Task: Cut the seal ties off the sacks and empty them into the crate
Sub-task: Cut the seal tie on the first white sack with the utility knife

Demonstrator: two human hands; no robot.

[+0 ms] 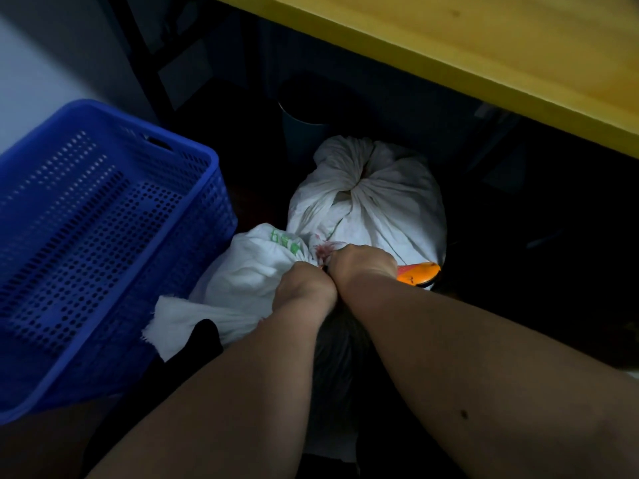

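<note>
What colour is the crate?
Blue, with perforated walls and floor; the crate shows clearly in the head view.

A single head-worn camera looks steeply down and forward from above the person's own forearms, into the dim space beneath a yellow tabletop [484,53] that crosses the upper right corner. The wide lens bends the edges. Both hands, the left hand [304,288] and right hand [363,266], sit close, near the middle. A blue crate [103,236] fills the left side, with white sacks [366,198] just beyond the hands.
</note>
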